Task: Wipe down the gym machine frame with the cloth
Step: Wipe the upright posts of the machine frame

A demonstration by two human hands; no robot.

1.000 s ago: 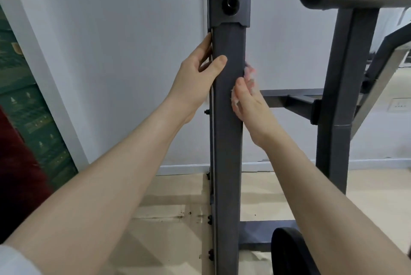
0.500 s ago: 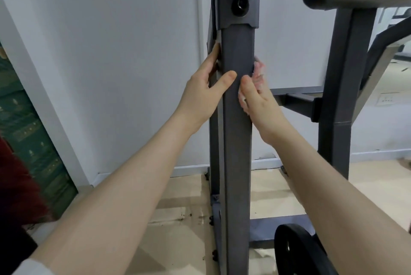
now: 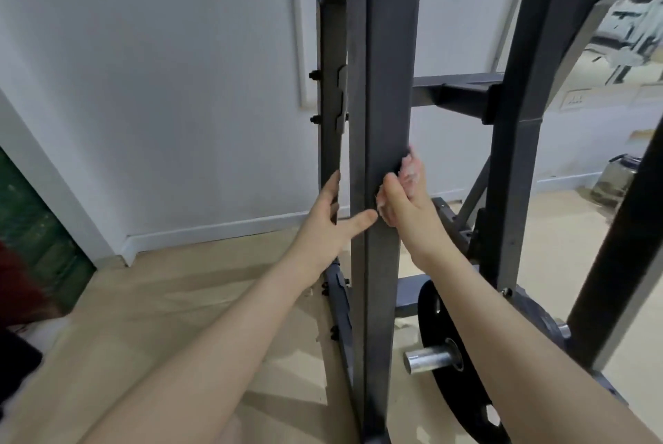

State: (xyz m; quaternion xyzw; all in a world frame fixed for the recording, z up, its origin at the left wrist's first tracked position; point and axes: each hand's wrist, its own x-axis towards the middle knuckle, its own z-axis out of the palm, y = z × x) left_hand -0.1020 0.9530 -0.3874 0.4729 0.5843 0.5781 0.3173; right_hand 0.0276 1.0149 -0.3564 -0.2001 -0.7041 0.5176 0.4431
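A dark grey frame post point(image 3: 385, 120) stands upright in the middle, a black plate point(image 3: 445, 364) on a steel peg low to its right. The left hand point(image 3: 328, 224) rests spread on the post's left side, thumb across the front. The right hand point(image 3: 403, 206) presses a crumpled pale cloth point(image 3: 409, 169) against the post's right edge, fingers curled round it

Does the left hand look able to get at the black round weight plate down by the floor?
Probably not directly: the left hand rests on the near dark grey metal upright, which stands between it and the black round weight plate.
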